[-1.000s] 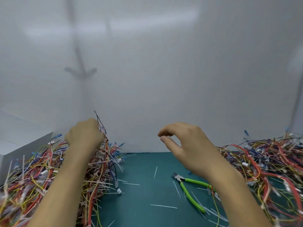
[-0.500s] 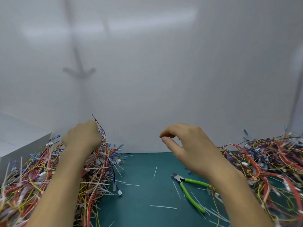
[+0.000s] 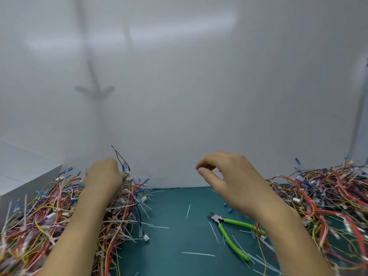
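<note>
Quick tally from my end of the feed. I count two hands, a left hand and a right hand. There are two heaps of wires, the left heap and the right heap. I can't count single strands, they're way too tangled and blurry. I see one pair of green-handled cutters, one white box on the far left, and one green mat. For the loose white strips on the mat, I get at least five clear ones. There are more near the cutters that smear together.
</note>
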`<state>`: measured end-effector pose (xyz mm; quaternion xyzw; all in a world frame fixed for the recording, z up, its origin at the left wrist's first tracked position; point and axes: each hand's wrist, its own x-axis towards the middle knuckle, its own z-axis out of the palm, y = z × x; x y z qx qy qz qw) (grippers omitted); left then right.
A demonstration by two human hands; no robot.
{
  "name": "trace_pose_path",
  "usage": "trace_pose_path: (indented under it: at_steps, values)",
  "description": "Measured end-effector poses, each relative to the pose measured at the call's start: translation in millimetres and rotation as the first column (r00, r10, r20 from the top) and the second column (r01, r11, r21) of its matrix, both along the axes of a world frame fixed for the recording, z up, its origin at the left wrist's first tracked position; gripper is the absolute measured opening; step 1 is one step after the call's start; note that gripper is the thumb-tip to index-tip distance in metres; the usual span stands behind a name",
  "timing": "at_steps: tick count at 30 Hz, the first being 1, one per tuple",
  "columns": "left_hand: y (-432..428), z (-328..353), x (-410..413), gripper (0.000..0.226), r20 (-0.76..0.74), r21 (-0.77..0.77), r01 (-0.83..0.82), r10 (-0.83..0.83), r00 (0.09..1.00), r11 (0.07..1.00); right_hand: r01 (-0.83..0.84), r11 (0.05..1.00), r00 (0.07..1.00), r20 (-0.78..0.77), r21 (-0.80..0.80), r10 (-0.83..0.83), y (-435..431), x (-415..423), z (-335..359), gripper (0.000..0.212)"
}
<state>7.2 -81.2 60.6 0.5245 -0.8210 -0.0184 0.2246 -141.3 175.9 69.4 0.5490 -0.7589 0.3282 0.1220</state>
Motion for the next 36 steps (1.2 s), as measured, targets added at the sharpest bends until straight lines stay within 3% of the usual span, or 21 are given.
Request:
trace_pose_path:
  at_steps: [7, 11, 13, 15, 17, 25, 27, 30, 34, 36]
  values:
    - [-4.9, 2.2, 2.4, 0.041, 0.060, 0.042, 0.065, -0.068, 0.996, 0.997, 0.000, 1.000, 1.000, 0.004, 0.020, 0.000, -0.2, 0.2, -0.7, 0.019]
    - [-0.9, 2.5, 5.8, 0.054, -0.108, 0.020, 0.097, -0.095, 0.990, 0.995, -0.003, 1.000, 1.000, 0.008, 0.030, 0.003, -2.0, 1.1, -1.7, 0.019]
    - [3.8, 7.8, 8.1, 0.045, -0.176, 0.061, 0.126, -0.113, 0.978, 0.990, 0.000, 0.999, 1.000, 0.006, 0.035, 0.000, -3.1, 1.2, -2.1, 0.019]
    - [9.9, 17.0, 10.0, 0.017, -0.197, 0.073, 0.150, -0.133, 0.971, 0.986, 0.003, 0.999, 1.000, 0.003, 0.044, -0.003, -3.9, 1.2, -2.5, 0.019]
    - [17.3, 28.6, 11.2, 0.004, -0.179, 0.022, 0.131, -0.125, 0.976, 0.991, 0.007, 0.998, 1.000, 0.001, 0.055, -0.007, -4.1, 0.9, -3.1, 0.019]
    - [18.9, 59.1, 19.2, 0.022, -0.181, -0.242, 0.018, -0.063, 0.981, 0.970, 0.010, 0.998, 1.000, -0.004, 0.069, -0.010, -5.6, 0.0, -3.8, 0.019]
    - [16.7, 58.2, 20.2, 0.024, -0.105, -0.234, 0.023, -0.049, 0.993, 0.972, 0.010, 0.997, 1.000, -0.003, 0.078, -0.010, -5.9, 0.5, -4.2, 0.019]
    - [20.1, 45.9, 13.4, 0.023, 0.152, -0.161, 0.041, -0.017, 0.988, 0.986, 0.010, 0.995, 1.000, -0.001, 0.097, -0.010, -5.6, 2.0, -4.7, 0.020]
    - [28.1, 12.6, -11.8, 0.028, 0.481, -0.182, 0.185, -0.077, 0.873, 0.966, 0.012, 0.994, 1.000, 0.005, 0.105, -0.012, -5.3, 2.2, -4.5, 0.020]
    - [33.0, -2.5, -24.6, 0.028, 0.598, -0.234, 0.211, -0.031, 0.801, 0.949, 0.012, 0.994, 1.000, 0.012, 0.113, -0.014, -5.2, 2.0, -4.6, 0.021]
